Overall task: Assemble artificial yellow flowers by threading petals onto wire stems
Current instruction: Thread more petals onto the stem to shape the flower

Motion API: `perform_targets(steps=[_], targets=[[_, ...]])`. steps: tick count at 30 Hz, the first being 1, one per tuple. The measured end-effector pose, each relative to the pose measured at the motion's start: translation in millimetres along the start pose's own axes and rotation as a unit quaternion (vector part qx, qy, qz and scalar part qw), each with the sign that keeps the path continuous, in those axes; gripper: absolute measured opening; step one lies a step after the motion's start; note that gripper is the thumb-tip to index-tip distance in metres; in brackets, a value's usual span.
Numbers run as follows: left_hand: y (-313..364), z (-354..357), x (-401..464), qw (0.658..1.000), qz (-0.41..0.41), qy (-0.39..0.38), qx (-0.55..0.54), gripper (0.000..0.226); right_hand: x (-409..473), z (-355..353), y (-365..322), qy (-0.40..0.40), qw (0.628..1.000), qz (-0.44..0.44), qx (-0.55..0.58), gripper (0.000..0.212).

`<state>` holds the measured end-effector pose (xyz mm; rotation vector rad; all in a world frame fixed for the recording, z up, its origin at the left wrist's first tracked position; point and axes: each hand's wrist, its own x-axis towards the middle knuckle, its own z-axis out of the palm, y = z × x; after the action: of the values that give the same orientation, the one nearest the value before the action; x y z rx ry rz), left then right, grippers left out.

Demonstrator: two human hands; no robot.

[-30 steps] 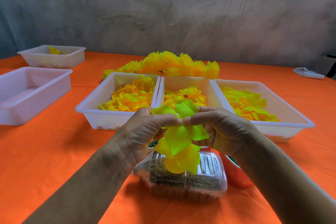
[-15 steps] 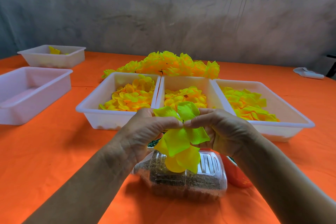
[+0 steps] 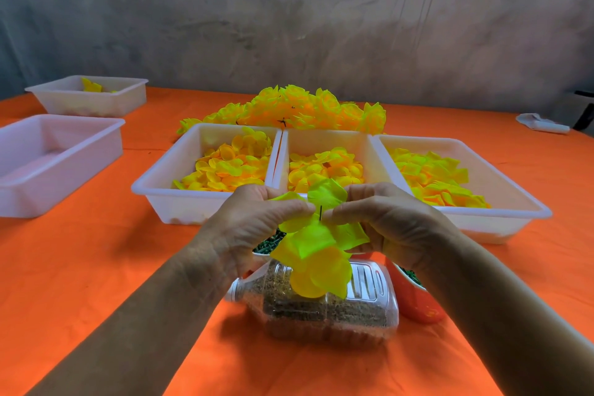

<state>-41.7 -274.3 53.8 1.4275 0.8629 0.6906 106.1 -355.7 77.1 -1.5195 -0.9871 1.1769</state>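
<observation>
Item: petal cluster (image 3: 316,247) on wire stem (image 3: 320,213), mid-threading.
My left hand (image 3: 257,228) and right hand (image 3: 390,223) both pinch petals beside the stem tip, I judge to slide them down.

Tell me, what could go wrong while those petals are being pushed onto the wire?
The wire tip pokes up between both thumbs, so a slip might prick a finger. The loose petals, pinched by the left hand and right hand, could slide off. They hang just over the clear bottle and might catch on it.
</observation>
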Motion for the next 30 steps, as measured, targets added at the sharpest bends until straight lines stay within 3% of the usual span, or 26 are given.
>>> perform_targets(steps=[3,14,22,30], targets=[[-1.5,0.2,0.9,1.000,0.011,-0.003,0.013,0.007,-2.1,0.1,4.3,0.011,1.000,-0.018,-0.017,0.019],[-4.1,4.2,-1.4,0.999,0.021,-0.006,0.039,0.003,0.8,2.3,15.3,0.027,0.998,-0.043,-0.040,0.020],[-7.1,6.8,-1.0,0.995,0.027,-0.006,0.101,0.020,3.5,1.4,21.8,0.026,0.998,-0.027,-0.041,0.018],[-14.4,7.9,0.0,0.985,0.047,0.007,0.166,0.006,3.5,0.8,32.4,0.039,0.997,-0.029,-0.054,0.020]])
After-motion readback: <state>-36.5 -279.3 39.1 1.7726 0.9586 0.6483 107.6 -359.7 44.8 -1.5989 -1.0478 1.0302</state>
